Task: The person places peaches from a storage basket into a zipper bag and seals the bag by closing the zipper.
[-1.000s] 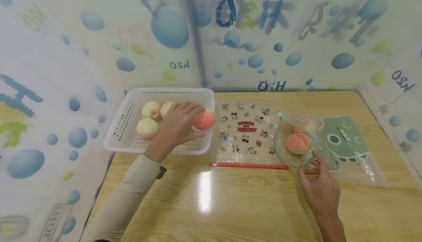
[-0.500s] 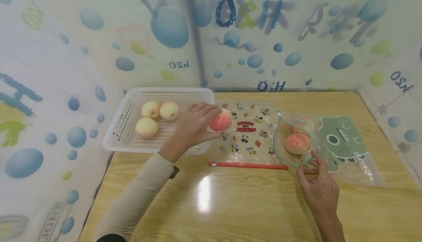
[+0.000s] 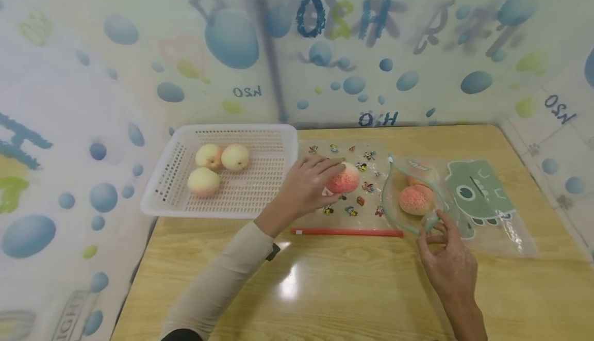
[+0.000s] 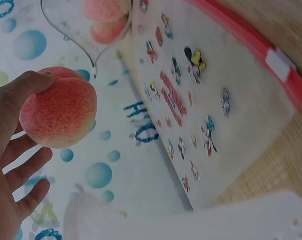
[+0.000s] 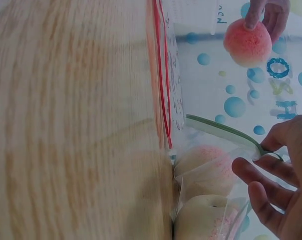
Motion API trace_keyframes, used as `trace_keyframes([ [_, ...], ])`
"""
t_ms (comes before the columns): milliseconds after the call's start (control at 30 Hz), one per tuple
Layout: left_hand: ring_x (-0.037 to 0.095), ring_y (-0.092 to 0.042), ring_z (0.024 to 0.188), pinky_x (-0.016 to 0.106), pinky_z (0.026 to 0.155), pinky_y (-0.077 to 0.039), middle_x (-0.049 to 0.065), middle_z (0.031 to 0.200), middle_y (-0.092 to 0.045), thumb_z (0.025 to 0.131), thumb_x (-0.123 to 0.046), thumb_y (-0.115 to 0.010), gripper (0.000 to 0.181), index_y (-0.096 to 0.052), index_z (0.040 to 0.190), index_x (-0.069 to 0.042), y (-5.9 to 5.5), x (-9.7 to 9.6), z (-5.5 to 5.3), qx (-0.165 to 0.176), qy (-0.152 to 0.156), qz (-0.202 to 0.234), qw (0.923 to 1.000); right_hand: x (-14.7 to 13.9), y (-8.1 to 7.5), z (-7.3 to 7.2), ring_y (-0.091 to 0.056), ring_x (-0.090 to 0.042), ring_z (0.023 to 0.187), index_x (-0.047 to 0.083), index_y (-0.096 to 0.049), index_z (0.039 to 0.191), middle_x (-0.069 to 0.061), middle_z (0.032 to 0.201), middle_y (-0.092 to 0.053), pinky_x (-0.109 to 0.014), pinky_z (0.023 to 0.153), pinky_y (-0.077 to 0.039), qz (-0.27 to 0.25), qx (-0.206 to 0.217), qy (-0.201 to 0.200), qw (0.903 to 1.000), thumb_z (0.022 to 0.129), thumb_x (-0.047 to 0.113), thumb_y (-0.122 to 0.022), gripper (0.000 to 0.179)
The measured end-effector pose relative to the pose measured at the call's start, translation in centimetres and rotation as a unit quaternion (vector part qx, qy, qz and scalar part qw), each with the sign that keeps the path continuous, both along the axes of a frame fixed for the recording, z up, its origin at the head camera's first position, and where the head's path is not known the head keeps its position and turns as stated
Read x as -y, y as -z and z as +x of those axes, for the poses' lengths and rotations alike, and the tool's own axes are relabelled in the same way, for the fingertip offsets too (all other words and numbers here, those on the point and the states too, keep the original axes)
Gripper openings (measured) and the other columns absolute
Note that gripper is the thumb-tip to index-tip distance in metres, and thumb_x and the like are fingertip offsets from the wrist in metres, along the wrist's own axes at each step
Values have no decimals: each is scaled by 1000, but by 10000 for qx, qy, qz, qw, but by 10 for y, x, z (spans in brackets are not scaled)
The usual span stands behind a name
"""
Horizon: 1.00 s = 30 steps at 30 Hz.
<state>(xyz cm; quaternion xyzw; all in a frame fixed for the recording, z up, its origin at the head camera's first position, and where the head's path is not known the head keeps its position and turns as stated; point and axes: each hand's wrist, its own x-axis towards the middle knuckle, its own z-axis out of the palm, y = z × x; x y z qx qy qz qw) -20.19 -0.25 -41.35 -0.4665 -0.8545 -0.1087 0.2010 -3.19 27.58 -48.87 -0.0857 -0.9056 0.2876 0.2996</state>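
My left hand (image 3: 308, 183) grips a pink-red peach (image 3: 344, 178) above the flat Mickey-print zip bag (image 3: 343, 217); in the left wrist view the thumb and fingers curl round the peach (image 4: 60, 110). With thumb and fingers my right hand (image 3: 450, 258) pinches the green-edged rim of the clear dinosaur zip bag (image 3: 524, 238), whose mouth stands open. Inside that bag lie two peaches, the nearer peach (image 3: 416, 199) plainly seen, the other partly behind it. The right wrist view shows the pinched green rim (image 5: 221, 126) lifted over the bagged peaches.
A white perforated basket (image 3: 150, 196) stands at the back left, with three pale yellow peaches (image 3: 204, 181) in its left half. The Mickey bag's red slider strip (image 3: 348, 232) faces the front of the wooden table (image 3: 348, 289). A patterned wall (image 3: 325, 88) rises behind.
The left hand has carried the pink-red peach rightward from over the basket's right edge to above the Mickey bag. The right hand has kept its pinch on the dinosaur bag's rim.
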Motion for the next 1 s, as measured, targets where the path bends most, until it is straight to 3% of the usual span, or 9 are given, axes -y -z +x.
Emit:
trace_keyframes([
  [233,23,-57,119,38,94,-47,4,138,-63,85,-44,-81,61,-65,135,-13,11,-17,6,16,280,-15,9996,-2,1,0,-69,-32,56,-4,-57,132,-20,96,-74,-12,43,-39,31,-39,-3,10000,86,8,-72,50],
  [500,23,-57,122,41,103,-44,-1,144,-58,89,-46,-76,59,-63,139,-19,22,-38,16,-73,427,-342,9985,-1,3,-1,-70,-32,58,-3,-57,133,-19,97,-74,-10,46,-40,48,-118,-46,9999,85,6,-74,51],
  [700,20,-62,111,35,95,-51,-3,142,-60,85,-47,-81,61,-65,136,-19,39,-67,24,-100,681,-88,9976,0,4,0,-68,-32,55,-3,-56,133,-20,98,-74,-11,44,-40,108,-194,-138,9997,83,2,-75,54],
  [767,18,-63,111,34,92,-53,-4,142,-60,85,-49,-80,60,-65,136,-20,42,-76,27,-82,720,-183,9972,0,4,0,-68,-32,54,-3,-56,134,-21,98,-74,-12,44,-41,140,-220,-172,9995,83,2,-75,54],
  [1000,16,-59,119,32,101,-47,-7,147,-55,93,-54,-69,60,-60,143,-23,43,-100,36,266,792,-750,9937,1,4,0,-68,-30,54,-2,-56,134,-18,99,-74,-13,44,-42,68,-222,-192,9995,83,3,-75,55],
])
